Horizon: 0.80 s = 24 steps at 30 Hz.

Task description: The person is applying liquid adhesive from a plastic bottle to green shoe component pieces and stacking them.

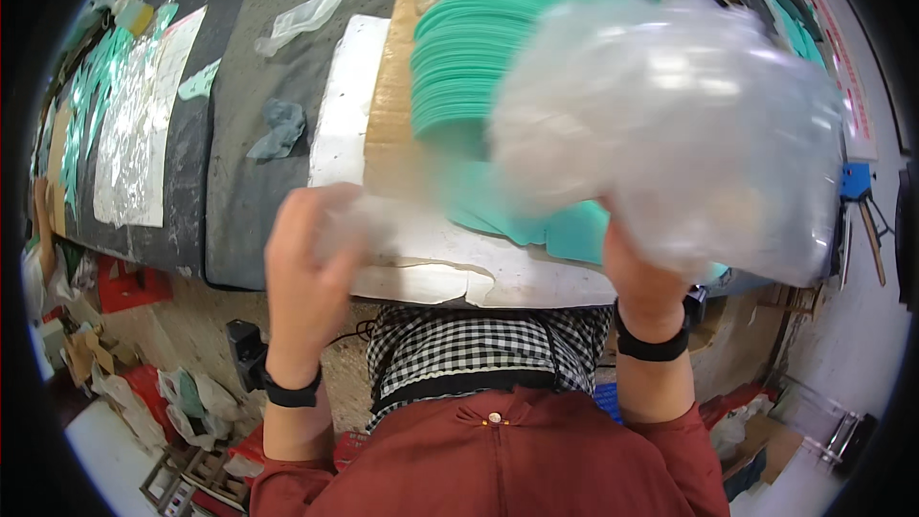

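My right hand [643,273] grips a large, puffed-out clear plastic bag [670,105], blurred by motion. The bag covers most of the fingers and hangs over the right part of the table. On the left, my left hand [311,254] is raised above the table edge with its fingers curled. A smeared, pale translucent patch [359,228] shows at its fingertips; what it is I cannot make out. Beyond the hands stand stacks of thin teal sheets [469,67] with rounded ends. More teal sheets [507,206] lie flat nearer me, partly hidden by the bag.
Beneath the stacks lie brown cardboard [392,96] and a white board [421,278] with a torn front edge. A crumpled grey plastic scrap [279,129] and a clear plastic strip [304,19] rest on the dark tabletop [244,201]. Further left, another person's arm [43,230] shows.
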Each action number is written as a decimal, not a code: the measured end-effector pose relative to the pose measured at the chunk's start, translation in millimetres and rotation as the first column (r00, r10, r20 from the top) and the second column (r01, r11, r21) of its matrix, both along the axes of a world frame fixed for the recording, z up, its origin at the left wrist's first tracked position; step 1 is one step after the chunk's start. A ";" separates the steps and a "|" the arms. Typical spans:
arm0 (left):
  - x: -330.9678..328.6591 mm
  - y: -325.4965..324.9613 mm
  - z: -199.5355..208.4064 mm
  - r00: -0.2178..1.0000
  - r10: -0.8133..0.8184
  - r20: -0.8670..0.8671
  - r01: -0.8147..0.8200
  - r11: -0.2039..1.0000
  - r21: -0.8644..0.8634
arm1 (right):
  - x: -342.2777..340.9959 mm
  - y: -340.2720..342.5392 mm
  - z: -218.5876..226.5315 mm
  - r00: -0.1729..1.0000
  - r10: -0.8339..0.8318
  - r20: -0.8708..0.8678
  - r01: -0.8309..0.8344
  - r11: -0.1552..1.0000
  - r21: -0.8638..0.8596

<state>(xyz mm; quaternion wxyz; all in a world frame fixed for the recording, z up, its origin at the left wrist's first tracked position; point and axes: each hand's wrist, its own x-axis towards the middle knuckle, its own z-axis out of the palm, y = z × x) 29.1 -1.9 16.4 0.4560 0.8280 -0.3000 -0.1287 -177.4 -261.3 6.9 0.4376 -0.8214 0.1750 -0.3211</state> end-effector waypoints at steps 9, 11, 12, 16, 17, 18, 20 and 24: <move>-19.2 -77.9 -5.4 0.897 -0.318 0.306 0.253 0.939 0.232 | -44.9 -9.5 -0.1 0.999 -0.027 0.017 0.027 1.000 0.000; -21.2 -81.3 -1.6 0.912 -0.308 0.271 0.235 0.934 0.271 | -85.3 -4.8 2.3 0.984 -0.177 -0.007 0.176 0.980 0.087; -22.6 -80.7 1.7 0.903 -0.322 0.285 0.242 0.929 0.282 | -105.2 -1.1 -0.7 0.972 -0.236 -0.014 0.236 0.964 0.125; -28.7 -84.4 -0.1 0.924 -0.270 0.269 0.202 0.945 0.257 | -165.6 8.6 -28.2 0.882 -0.471 0.005 0.468 0.877 0.106; -29.9 -83.4 -0.2 0.924 -0.230 0.306 0.168 0.962 0.214 | -176.9 7.7 -33.8 0.853 -0.522 0.017 0.521 0.852 0.051; -31.0 -82.2 3.8 0.918 -0.236 0.317 0.171 0.960 0.220 | -185.0 4.8 -35.3 0.818 -0.575 0.039 0.576 0.816 -0.049; -32.5 -80.3 17.6 0.977 -0.203 0.072 0.185 0.962 0.202 | -196.2 -1.9 -34.4 0.777 -0.623 0.095 0.629 0.763 -0.147; -36.1 -75.5 40.2 0.931 -0.361 0.056 0.351 0.926 0.138 | -211.1 -22.6 -15.2 0.668 -0.628 0.400 0.073 0.590 0.804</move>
